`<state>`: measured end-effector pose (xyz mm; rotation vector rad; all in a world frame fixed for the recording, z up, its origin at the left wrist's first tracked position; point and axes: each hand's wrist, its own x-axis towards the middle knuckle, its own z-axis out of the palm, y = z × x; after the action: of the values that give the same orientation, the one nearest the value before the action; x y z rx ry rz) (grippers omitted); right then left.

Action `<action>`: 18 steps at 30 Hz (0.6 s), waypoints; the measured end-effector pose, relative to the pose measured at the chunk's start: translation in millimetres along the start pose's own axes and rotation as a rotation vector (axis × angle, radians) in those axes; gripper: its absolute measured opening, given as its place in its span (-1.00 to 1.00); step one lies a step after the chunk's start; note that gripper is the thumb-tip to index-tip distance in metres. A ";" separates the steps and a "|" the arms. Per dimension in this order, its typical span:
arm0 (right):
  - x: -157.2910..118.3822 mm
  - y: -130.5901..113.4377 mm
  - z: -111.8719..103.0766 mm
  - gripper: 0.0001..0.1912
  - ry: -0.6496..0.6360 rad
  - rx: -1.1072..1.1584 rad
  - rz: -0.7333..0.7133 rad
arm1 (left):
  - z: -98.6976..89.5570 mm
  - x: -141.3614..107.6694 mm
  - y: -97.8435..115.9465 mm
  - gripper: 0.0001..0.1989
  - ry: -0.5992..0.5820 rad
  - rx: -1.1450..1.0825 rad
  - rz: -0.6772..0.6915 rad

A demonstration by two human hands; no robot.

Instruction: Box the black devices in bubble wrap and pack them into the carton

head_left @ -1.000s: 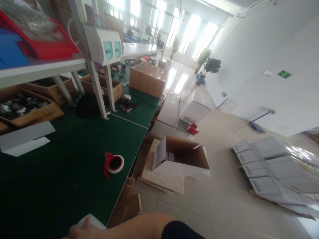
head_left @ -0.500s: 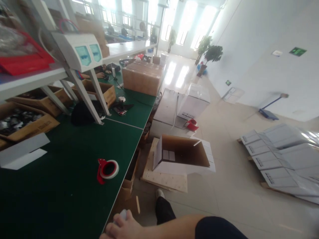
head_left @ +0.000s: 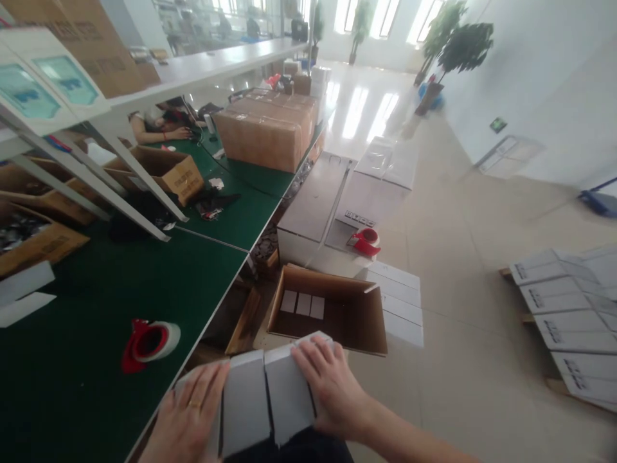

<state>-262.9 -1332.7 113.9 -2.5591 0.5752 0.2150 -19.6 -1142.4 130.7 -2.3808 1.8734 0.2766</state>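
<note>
Several small white boxes [head_left: 245, 402] stand side by side in a row, squeezed between my two hands. My left hand [head_left: 190, 411] presses on the left end of the row, a ring on one finger. At the right end, my right hand [head_left: 332, 382] has its fingers over the top of the last box. Just beyond them is an open carton [head_left: 332, 321], brown inside, with white boxes [head_left: 303, 304] lying at its left end. To the left, a red tape dispenser [head_left: 147, 346] with white tape lies on the green table [head_left: 87, 392].
Another red tape dispenser [head_left: 365, 241] rests by white cartons [head_left: 378, 186] beyond the open one. A large brown carton [head_left: 265, 128] stands on the table. Stacked white cartons [head_left: 569, 315] sit on pallets at right. A co-worker's arm [head_left: 159, 134] shows at the far bench.
Both hands now hold the row of white boxes; before, one hand was at the table's edge on a white box. The row has come in front of the open carton. The view has shifted.
</note>
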 end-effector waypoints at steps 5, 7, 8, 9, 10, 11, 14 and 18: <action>-7.3 93.3 -43.8 0.11 0.112 -0.039 0.137 | -46.8 117.6 68.6 -0.09 -0.086 -0.026 0.126; -5.8 127.4 -42.3 0.12 0.150 -0.038 0.176 | -48.7 159.3 88.5 -0.06 -0.146 -0.010 0.178; -4.6 142.8 -38.5 0.12 0.162 -0.032 0.200 | -44.8 178.2 96.3 -0.05 -0.165 -0.003 0.207; -3.3 156.8 -33.1 0.13 0.169 -0.023 0.229 | -38.0 195.6 102.6 -0.03 -0.183 0.005 0.235; -2.0 169.2 -26.6 0.13 0.173 -0.012 0.262 | -28.9 211.6 107.7 -0.01 -0.201 0.010 0.265; -0.4 180.1 -19.5 0.13 0.171 -0.001 0.296 | -17.9 226.2 111.6 0.01 -0.219 0.010 0.293; 6.7 205.5 2.3 0.13 0.114 0.022 0.383 | 20.6 262.9 118.4 0.08 -0.277 -0.015 0.376; 25.7 233.2 28.6 0.18 -0.015 0.045 0.443 | 72.9 298.3 118.8 0.06 -0.331 -0.080 0.417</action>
<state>-343.2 -1510.1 -20.1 -2.3539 1.1230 0.3668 -73.1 -1441.1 2.8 -1.8156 2.1955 0.7393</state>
